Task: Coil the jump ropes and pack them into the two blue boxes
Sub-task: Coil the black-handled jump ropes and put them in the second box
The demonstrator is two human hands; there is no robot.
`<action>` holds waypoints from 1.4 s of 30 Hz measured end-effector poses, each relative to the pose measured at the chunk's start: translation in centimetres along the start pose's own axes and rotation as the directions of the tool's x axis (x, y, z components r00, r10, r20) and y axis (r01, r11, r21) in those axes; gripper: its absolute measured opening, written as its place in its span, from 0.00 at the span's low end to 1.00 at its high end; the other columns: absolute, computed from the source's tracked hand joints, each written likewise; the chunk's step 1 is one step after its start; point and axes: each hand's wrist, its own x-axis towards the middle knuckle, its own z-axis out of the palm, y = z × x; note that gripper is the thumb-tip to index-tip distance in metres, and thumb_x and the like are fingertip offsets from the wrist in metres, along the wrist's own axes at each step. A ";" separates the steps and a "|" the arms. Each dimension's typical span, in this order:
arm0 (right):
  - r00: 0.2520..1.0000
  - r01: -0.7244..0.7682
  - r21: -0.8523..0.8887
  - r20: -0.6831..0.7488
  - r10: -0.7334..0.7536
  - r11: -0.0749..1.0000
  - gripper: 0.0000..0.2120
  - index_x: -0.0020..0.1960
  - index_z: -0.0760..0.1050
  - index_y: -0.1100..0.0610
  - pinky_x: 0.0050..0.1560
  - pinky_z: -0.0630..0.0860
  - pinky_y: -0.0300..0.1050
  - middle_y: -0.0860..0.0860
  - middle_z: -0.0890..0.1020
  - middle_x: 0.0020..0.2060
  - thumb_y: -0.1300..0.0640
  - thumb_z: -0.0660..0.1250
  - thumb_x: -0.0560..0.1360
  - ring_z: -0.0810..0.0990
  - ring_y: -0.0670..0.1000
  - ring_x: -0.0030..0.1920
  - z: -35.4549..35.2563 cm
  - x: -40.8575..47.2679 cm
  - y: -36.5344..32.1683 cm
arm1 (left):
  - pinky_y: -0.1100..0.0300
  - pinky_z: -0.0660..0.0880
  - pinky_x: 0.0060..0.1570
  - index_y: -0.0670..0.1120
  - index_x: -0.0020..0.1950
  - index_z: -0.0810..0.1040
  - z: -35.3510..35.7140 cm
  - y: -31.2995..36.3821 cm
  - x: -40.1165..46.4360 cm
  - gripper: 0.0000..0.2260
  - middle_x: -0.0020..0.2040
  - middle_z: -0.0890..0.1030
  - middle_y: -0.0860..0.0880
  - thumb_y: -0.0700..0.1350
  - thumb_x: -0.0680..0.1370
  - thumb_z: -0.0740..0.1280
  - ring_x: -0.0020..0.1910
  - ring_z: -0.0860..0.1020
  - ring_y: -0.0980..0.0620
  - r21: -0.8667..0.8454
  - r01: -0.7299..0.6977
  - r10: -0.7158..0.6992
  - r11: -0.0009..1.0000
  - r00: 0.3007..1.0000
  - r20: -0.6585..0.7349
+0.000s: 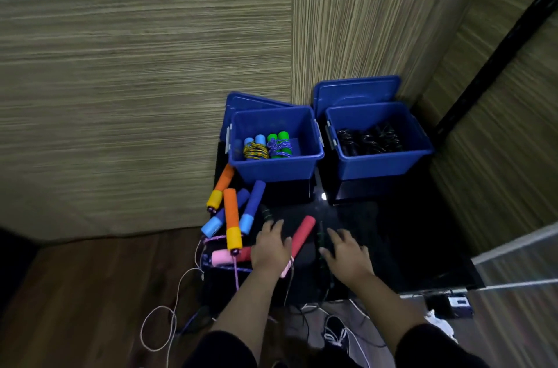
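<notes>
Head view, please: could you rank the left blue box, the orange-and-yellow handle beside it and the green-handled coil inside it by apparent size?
1. left blue box, clearly largest.
2. orange-and-yellow handle, though it lies nearer the camera.
3. green-handled coil, smallest, but farther away.

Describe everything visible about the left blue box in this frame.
The left box is an open, deep-blue tub that looks like plastic, with pale latch clips on both side rims. It stands upright on a dark table, beside the right box. Its lid is propped behind it. Inside lie two coiled ropes: one with light-blue handles and a yellowish cord, one with green handles and a purple cord. Neither hand touches it.
</notes>
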 end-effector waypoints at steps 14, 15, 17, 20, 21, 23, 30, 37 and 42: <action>0.988 -0.150 0.425 0.046 0.145 0.892 0.32 0.74 0.52 0.65 0.60 0.68 0.44 0.64 0.70 0.62 0.64 0.64 0.75 0.71 0.61 0.62 2.2 -0.9 -0.3 | 0.67 0.66 0.43 0.42 0.52 0.80 -1.1 1.0 0.0 0.09 0.48 0.81 0.42 0.39 0.73 0.66 0.50 0.79 0.44 -0.257 0.180 -0.192 0.949 0.981 -0.023; 0.985 -0.166 0.455 0.030 0.171 0.875 0.28 0.71 0.57 0.65 0.57 0.69 0.44 0.64 0.72 0.59 0.65 0.64 0.75 0.72 0.61 0.60 2.0 -1.0 -0.1 | 0.67 0.66 0.42 0.42 0.51 0.80 -1.3 1.4 -0.3 0.08 0.47 0.82 0.42 0.38 0.73 0.66 0.49 0.79 0.44 -0.289 0.184 -0.200 0.939 0.980 -0.024; 0.977 -0.181 0.505 -0.002 0.211 0.844 0.22 0.66 0.63 0.65 0.55 0.69 0.45 0.64 0.74 0.57 0.65 0.65 0.74 0.74 0.62 0.59 1.6 -1.2 0.3 | 0.70 0.63 0.39 0.41 0.50 0.80 -1.7 2.3 -1.2 0.07 0.45 0.81 0.46 0.37 0.74 0.65 0.47 0.78 0.48 -0.363 0.200 -0.227 0.910 0.973 -0.031; 0.965 -0.190 0.574 -0.042 0.260 0.797 0.22 0.63 0.67 0.66 0.55 0.70 0.46 0.64 0.77 0.57 0.65 0.68 0.72 0.75 0.62 0.59 1.5 -1.5 0.9 | 0.71 0.61 0.38 0.47 0.40 0.77 -1.6 3.1 -2.2 0.05 0.36 0.75 0.53 0.40 0.76 0.67 0.36 0.72 0.57 -0.475 0.196 -0.255 0.858 0.965 -0.061; 0.959 -0.191 0.600 -0.053 0.277 0.777 0.22 0.63 0.68 0.66 0.55 0.71 0.45 0.63 0.78 0.57 0.64 0.69 0.72 0.76 0.61 0.59 1.4 -1.7 1.1 | 0.70 0.61 0.38 0.48 0.42 0.77 -1.2 3.3 -2.3 0.04 0.36 0.75 0.53 0.40 0.76 0.67 0.35 0.71 0.57 -0.491 0.189 -0.249 0.850 0.967 -0.059; 0.947 -0.192 0.650 -0.074 0.313 0.735 0.21 0.62 0.71 0.66 0.52 0.70 0.41 0.61 0.80 0.56 0.64 0.71 0.72 0.78 0.58 0.57 1.2 -2.2 1.6 | 0.68 0.65 0.41 0.44 0.56 0.79 0.1 3.6 -2.6 0.10 0.44 0.78 0.49 0.38 0.75 0.66 0.42 0.75 0.53 -0.501 0.166 -0.224 0.849 0.973 -0.057; 0.919 -0.155 0.756 -0.126 0.374 0.636 0.20 0.61 0.76 0.62 0.51 0.71 0.38 0.58 0.82 0.52 0.60 0.74 0.70 0.80 0.54 0.54 0.0 -2.9 4.2 | 0.61 0.73 0.58 0.45 0.66 0.76 4.5 5.9 -3.3 0.22 0.56 0.81 0.45 0.32 0.72 0.66 0.55 0.80 0.48 -0.504 0.079 -0.051 0.860 0.996 0.069; 0.927 -0.179 0.730 -0.099 0.362 0.660 0.19 0.56 0.76 0.65 0.47 0.70 0.37 0.59 0.82 0.48 0.60 0.76 0.68 0.78 0.51 0.47 -1.5 -1.4 7.4 | 0.58 0.76 0.52 0.45 0.61 0.77 8.7 8.3 -2.5 0.21 0.48 0.81 0.46 0.32 0.70 0.67 0.48 0.80 0.47 -0.449 0.123 -0.058 0.885 0.986 0.156; 0.965 -0.160 0.630 -0.060 0.254 0.760 0.17 0.55 0.77 0.64 0.48 0.72 0.42 0.58 0.83 0.48 0.58 0.74 0.69 0.81 0.54 0.49 -1.0 -0.7 8.6 | 0.61 0.73 0.46 0.54 0.47 0.70 10.1 10.3 -2.6 0.17 0.38 0.75 0.53 0.34 0.70 0.69 0.44 0.77 0.49 -0.438 0.136 -0.069 0.888 0.984 0.165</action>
